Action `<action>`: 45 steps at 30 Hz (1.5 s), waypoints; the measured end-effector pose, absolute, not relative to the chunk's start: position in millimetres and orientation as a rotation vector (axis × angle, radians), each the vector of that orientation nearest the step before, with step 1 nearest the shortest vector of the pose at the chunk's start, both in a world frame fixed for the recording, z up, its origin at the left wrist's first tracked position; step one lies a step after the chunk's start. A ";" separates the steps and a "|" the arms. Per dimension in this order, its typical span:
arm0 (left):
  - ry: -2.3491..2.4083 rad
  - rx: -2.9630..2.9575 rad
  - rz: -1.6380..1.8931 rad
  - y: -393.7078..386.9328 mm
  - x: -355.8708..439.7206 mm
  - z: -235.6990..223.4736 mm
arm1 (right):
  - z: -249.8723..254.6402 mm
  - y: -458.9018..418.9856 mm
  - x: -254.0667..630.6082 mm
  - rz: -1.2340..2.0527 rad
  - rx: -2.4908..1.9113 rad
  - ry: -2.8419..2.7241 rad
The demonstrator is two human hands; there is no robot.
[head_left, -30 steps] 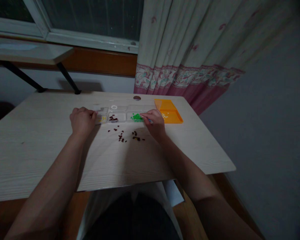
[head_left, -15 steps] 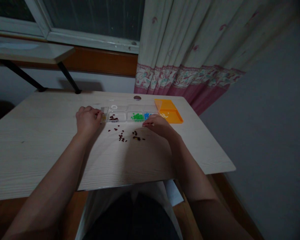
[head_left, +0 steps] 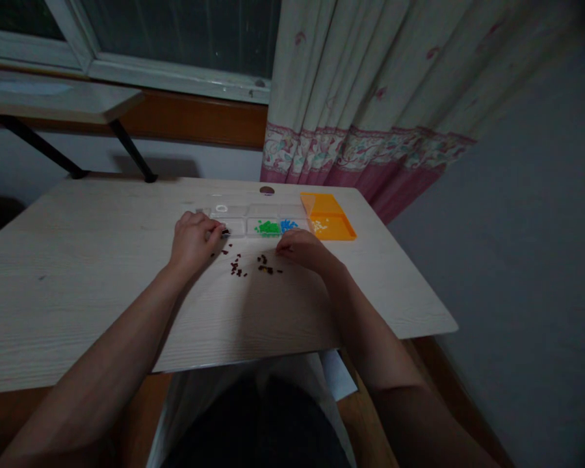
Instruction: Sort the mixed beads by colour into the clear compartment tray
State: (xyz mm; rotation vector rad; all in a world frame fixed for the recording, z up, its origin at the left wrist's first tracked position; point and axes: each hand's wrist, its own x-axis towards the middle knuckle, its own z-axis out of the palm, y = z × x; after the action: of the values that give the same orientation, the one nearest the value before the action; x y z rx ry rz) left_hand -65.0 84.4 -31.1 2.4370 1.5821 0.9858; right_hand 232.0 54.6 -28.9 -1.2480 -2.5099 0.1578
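My left hand (head_left: 194,242) is over the left part of a clear compartment box (head_left: 246,227), its fingertips pinched together above dark red pieces. Whatever sits in that pinch is too small to make out. My right hand (head_left: 306,249) rests at the box's front right with curled fingers, their tips hidden underneath. Green pieces (head_left: 268,227) and blue pieces (head_left: 288,225) lie in separate compartments. On the table before the box are loose dark red pieces (head_left: 236,265) and a cluster of dark and yellowish pieces (head_left: 266,268).
An orange box (head_left: 340,227) with some white pieces stands open at the right end of the clear box. Behind them a round brown spot (head_left: 267,190) marks the table (head_left: 102,292). A raised shelf (head_left: 78,101) is at back left; a curtain (head_left: 361,97) hangs behind.
My left hand has moved right, from the box's left end to the dark red compartment, which it now partly covers. The right hand has shifted slightly toward me, and more blue pieces show.
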 end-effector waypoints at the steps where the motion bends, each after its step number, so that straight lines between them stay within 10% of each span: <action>1: 1.535 2.442 1.016 82.9 -62.1 -31.6 | -30.1 55.6 232.1 0.140 -1.252 -2.493; 45: 1.163 1.646 1.191 81.3 -45.5 -30.1 | -28.4 42.3 189.7 0.096 -1.004 -2.317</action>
State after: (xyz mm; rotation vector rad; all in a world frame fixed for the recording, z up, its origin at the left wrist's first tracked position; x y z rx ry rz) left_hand -45.5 81.3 -30.1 1.6458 1.1629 1.1907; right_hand 189.7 42.3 -28.4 -1.0035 -2.3175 0.0965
